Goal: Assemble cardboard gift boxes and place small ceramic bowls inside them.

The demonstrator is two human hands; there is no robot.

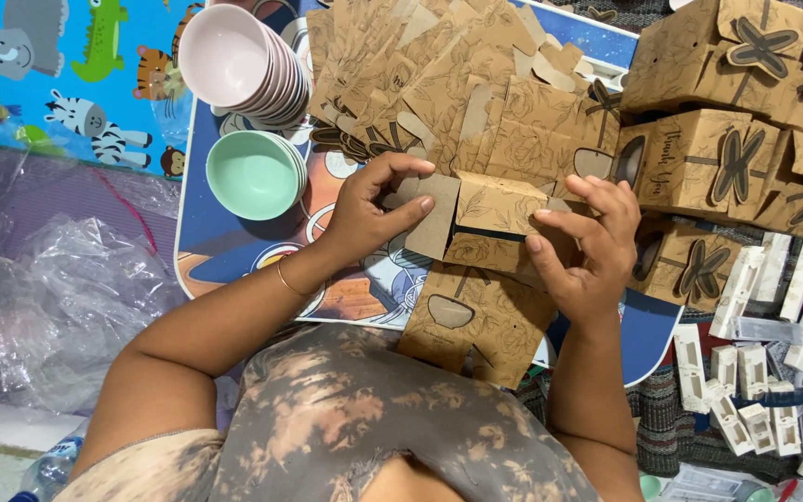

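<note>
Both my hands hold a brown printed cardboard box blank [490, 223] over a small blue table [225, 251]. My left hand [369, 209] pinches a flap on its left side, thumb on top. My right hand [583, 246] grips its right side, fingers curled over the folded edge. The blank is partly folded, with a flat panel showing a cut-out window hanging down toward my lap [471, 321].
Flat box blanks [420, 74] lie fanned at the table's far side. Finished brown boxes with bow tops [745, 139] are piled at right. Pink bowls [243, 65] and mint bowls [255, 174] stack at left. Small white cartons [755, 372] lie at lower right, crumpled clear plastic [58, 288] at left.
</note>
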